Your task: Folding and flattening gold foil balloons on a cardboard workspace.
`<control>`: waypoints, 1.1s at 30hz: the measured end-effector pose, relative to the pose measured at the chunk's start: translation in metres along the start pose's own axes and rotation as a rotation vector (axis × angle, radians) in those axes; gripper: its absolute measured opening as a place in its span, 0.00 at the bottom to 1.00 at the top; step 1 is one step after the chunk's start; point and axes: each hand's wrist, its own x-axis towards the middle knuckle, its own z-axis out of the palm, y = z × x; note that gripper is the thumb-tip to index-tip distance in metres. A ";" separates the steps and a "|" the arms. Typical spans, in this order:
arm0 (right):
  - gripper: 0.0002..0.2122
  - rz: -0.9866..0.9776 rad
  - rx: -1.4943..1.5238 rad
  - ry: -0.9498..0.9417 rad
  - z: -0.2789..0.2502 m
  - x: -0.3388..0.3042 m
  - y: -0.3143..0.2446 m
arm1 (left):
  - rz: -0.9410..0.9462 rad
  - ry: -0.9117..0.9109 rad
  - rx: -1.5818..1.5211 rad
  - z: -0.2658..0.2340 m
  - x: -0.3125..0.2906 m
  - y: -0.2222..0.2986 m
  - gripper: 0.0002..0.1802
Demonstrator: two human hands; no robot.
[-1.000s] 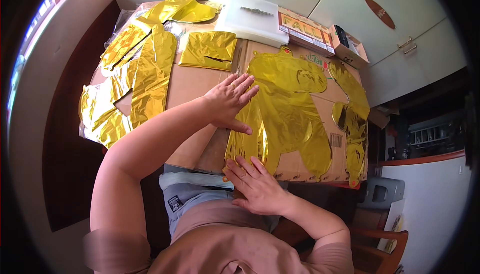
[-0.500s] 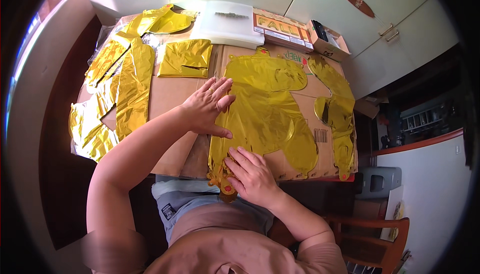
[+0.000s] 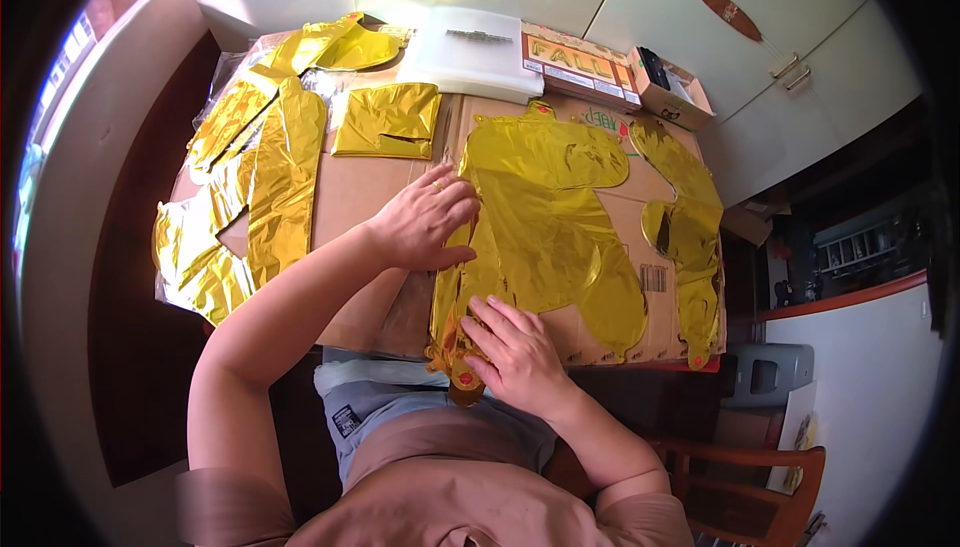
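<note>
A deflated gold foil balloon (image 3: 540, 217) lies flattened on brown cardboard. Along its left edge rests my left hand (image 3: 430, 219), fingers bent down onto the foil and thumb held apart from them; the fingertips are partly hidden. At the near left corner of the balloon, my right hand (image 3: 515, 357) lies flat with its fingers stretched out on the foil. Just beside that hand, a tab with a red dot (image 3: 464, 380) hangs over the cardboard's near edge.
Another flat gold balloon (image 3: 690, 217) lies to the right, and crumpled gold foil pieces (image 3: 285, 177) cover the left. A folded gold sheet (image 3: 386, 121) sits behind my left hand. At the back stand a white plastic case (image 3: 470, 52), a printed box (image 3: 580, 62) and an open carton (image 3: 675, 92).
My left hand has come down onto the balloon's left edge, its spread fingers now bent. The right hand stays on the near corner. The whole view has shifted slightly.
</note>
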 end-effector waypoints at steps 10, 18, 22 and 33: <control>0.21 0.000 -0.015 0.001 -0.001 0.000 0.000 | -0.012 0.001 -0.079 0.003 -0.001 0.002 0.29; 0.10 0.020 0.153 0.264 -0.013 -0.016 0.011 | -0.031 -0.042 -0.076 0.002 -0.004 0.000 0.31; 0.08 0.086 0.100 0.340 -0.020 -0.029 0.009 | -0.034 -0.037 -0.074 0.002 -0.006 0.001 0.31; 0.14 0.125 0.027 0.322 0.001 -0.017 0.002 | -0.015 -0.020 -0.064 0.004 -0.008 0.000 0.32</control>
